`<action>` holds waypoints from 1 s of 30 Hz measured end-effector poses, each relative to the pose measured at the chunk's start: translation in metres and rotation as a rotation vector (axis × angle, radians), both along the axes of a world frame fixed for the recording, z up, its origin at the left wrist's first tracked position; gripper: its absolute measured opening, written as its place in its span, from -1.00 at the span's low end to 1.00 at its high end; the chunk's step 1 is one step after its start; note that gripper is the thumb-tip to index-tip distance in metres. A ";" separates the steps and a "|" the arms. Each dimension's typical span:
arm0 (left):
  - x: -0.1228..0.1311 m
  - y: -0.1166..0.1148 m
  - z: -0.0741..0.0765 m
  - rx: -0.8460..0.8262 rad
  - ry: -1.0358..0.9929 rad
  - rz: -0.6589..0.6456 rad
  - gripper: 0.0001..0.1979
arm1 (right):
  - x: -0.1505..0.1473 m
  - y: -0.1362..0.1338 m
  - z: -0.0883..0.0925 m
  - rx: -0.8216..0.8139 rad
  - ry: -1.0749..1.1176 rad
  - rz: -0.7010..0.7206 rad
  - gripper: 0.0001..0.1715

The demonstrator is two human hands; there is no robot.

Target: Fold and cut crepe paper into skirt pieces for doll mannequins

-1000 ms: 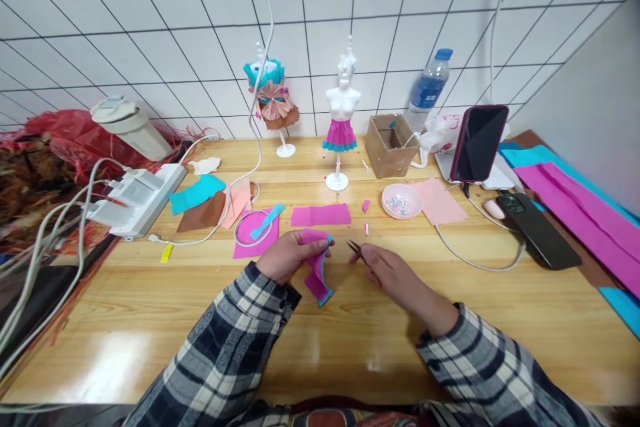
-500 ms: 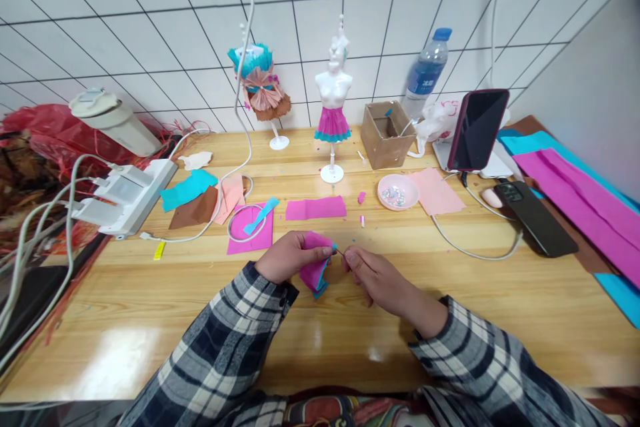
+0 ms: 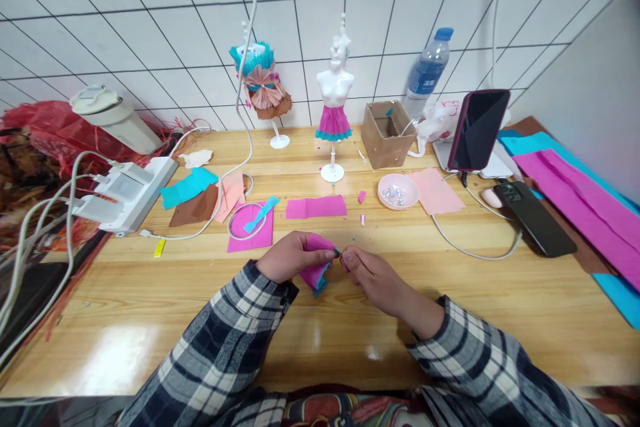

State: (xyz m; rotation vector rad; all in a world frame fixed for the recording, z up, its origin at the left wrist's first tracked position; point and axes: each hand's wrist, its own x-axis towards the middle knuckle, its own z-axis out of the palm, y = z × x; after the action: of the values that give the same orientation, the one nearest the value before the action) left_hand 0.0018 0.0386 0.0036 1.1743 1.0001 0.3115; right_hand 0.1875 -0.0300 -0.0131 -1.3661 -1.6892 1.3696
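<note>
My left hand (image 3: 289, 256) is closed on a folded piece of pink crepe paper with a teal edge (image 3: 316, 271), held just above the wooden table (image 3: 150, 293). My right hand (image 3: 373, 273) is pinched right at the paper's upper edge, fingertips touching those of the left hand. Earlier it held thin dark tweezers; now they are hidden inside the fingers. Beyond the hands lie a flat pink paper strip (image 3: 315, 207) and a pink square with a teal strip (image 3: 253, 227).
Two small white mannequins stand at the back, one in a pink and teal skirt (image 3: 333, 125), one in a brown and teal dress (image 3: 264, 90). A cardboard box (image 3: 389, 132), a pink dish of beads (image 3: 399, 191), a bottle (image 3: 425, 83), phones (image 3: 477, 130) and paper sheets (image 3: 575, 207) are right; a power strip (image 3: 127, 193) is left.
My right hand moved left from a gap away until its fingertips met the paper's edge. The paper, hanging loosely before, is now gathered tighter in my left hand.
</note>
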 end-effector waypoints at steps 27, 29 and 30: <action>-0.001 0.000 0.001 -0.021 -0.056 -0.035 -0.60 | -0.001 -0.003 -0.006 -0.041 0.111 0.020 -0.44; -0.001 0.000 0.000 -0.015 -0.061 -0.037 -0.60 | -0.001 -0.002 -0.007 -0.029 0.108 0.023 -0.45; -0.001 0.000 0.000 -0.011 -0.057 -0.030 -0.59 | -0.001 -0.002 -0.007 -0.024 0.101 0.019 -0.45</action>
State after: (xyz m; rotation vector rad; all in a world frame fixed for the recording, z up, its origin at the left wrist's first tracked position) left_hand 0.0005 0.0382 0.0032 1.1629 0.9322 0.3136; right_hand 0.1864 -0.0323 -0.0199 -1.2753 -1.6285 1.4492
